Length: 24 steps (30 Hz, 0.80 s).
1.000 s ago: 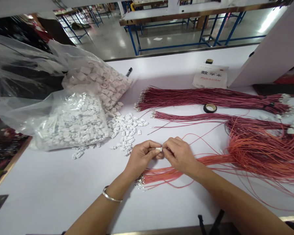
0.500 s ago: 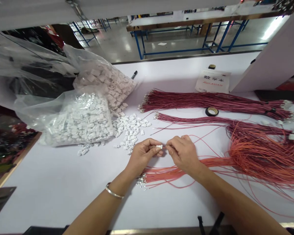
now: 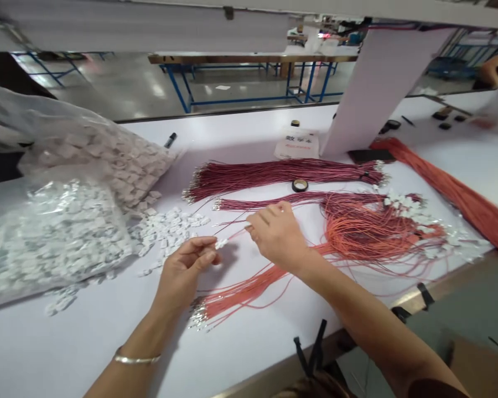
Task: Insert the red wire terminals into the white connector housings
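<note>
My left hand (image 3: 186, 268) pinches a small white plastic connector (image 3: 221, 242) between thumb and fingers, just above the white table (image 3: 87, 331). My right hand (image 3: 276, 232) is a short way to its right, fingers closed on a thin orange-red wire (image 3: 234, 234) that runs from the connector. A bundle of orange-red wires (image 3: 249, 287) lies under both hands. Loose white connectors (image 3: 170, 226) are scattered just left of my left hand.
Two clear plastic bags of white connectors (image 3: 53, 232) sit at the left. Dark red wire bundles (image 3: 282, 171), a tape roll (image 3: 299, 185), a white packet (image 3: 296, 142) and a black marker (image 3: 170, 140) lie beyond. A tangle of orange wires (image 3: 377, 232) spreads right. Another person's arm (image 3: 496, 66) shows far right.
My hands have drawn apart, the right one moving up and right along the wire. The view has swung right and tilted, so the bags sit further left.
</note>
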Tool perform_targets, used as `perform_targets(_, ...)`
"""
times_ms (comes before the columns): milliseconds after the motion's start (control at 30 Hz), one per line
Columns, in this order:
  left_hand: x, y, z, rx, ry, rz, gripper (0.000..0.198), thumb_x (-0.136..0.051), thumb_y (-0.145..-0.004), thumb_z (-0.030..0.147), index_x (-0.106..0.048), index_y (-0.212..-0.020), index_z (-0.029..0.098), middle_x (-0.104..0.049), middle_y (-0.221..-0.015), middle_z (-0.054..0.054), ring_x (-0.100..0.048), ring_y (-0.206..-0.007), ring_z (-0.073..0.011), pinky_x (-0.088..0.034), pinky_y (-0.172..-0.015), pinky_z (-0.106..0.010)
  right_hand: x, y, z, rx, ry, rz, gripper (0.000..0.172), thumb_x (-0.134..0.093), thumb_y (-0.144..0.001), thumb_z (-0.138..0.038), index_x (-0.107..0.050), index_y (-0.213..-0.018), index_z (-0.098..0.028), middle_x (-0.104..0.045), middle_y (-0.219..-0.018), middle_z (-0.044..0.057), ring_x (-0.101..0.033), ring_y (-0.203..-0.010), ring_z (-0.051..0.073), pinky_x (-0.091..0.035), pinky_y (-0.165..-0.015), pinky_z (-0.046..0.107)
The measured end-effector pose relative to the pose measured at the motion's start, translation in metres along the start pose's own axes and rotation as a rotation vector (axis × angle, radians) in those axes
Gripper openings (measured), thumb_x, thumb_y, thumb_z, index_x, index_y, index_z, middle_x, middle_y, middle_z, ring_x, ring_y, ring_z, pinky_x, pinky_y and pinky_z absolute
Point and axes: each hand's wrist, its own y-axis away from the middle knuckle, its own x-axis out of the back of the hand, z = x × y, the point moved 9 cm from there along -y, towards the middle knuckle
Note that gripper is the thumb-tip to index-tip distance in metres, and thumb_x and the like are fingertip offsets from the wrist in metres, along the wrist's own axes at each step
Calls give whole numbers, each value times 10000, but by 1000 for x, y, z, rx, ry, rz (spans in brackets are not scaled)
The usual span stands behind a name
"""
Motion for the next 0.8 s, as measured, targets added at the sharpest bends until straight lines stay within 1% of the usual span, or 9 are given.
perform_targets(133,6,-1,0,-15,-55,52,300,-812,-716,359,-717,-951,197,-735,-896,-49,-649,-715,-167,-531,-727,-314,94,8,66,-186,0,254,219,-461,-1004,-277,-667,-987,-202,-691,-1043,75,-580,-981,205,-389,-901,366)
perform_targets(200,7,-1,-1,-17,-76,61,310,-810,-713,371,-716,-950,194,-733,-896,-54,-645,-720,-170,-534,-723,-314,142,32,107,-292,36,376,228,-470,-998,-289,-672,-979,-187,-687,-1015,107,-599,-983,208,-432,-907,360)
perform_targets(267,6,-1,-2,-19,-101,52,320,-800,-720,387,-712,-954,188,-732,-904,-61,-644,-726,-173,-536,-719,-313,175,72,148,-423,123,442,262,-441,-1002,-309,-675,-968,-197,-681,-981,124,-604,-956,216,-453,-905,375)
perform_targets(367,7,-2,-4,-14,-145,49,323,-781,-737,409,-705,-956,184,-733,-913,-64,-646,-735,-176,-533,-721,-311,184,146,208,-685,338,396,287,-436,-985,-336,-677,-894,-208,-665,-925,144,-590,-927,257,-449,-834,406)
perform_targets(433,10,-3,-6,-4,-169,63,325,-778,-738,416,-704,-954,186,-732,-913,-60,-647,-738,-173,-529,-729,-309,168,194,239,-877,459,246,317,-452,-970,-379,-680,-842,-202,-640,-976,173,-570,-925,284,-418,-775,425)
perform_targets(533,12,-3,-8,9,-192,82,330,-781,-731,426,-706,-943,185,-730,-894,-58,-644,-739,-177,-526,-730,-314,145,241,255,-1045,523,138,358,-467,-946,-447,-689,-861,-179,-618,-966,180,-563,-871,309,-375,-756,476)
perform_targets(600,12,-3,-8,12,-193,83,330,-784,-726,429,-709,-932,182,-730,-877,-55,-641,-735,-176,-523,-725,-312,140,252,249,-1103,555,102,417,-489,-921,-502,-680,-945,-132,-594,-976,206,-555,-890,343,-362,-760,499)
perform_targets(667,13,-4,-9,12,-186,83,323,-787,-725,424,-711,-923,181,-729,-866,-49,-637,-733,-169,-516,-722,-303,140,248,239,-1086,543,40,455,-519,-900,-530,-662,-991,-107,-578,-970,213,-543,-927,360,-358,-767,484)
perform_targets(800,16,-3,-8,5,-153,105,292,-793,-724,392,-714,-905,177,-724,-842,-39,-631,-713,-157,-508,-717,-293,137,214,209,-747,327,-123,352,-510,-931,-469,-659,-951,-151,-582,-879,154,-537,-912,310,-342,-774,419)
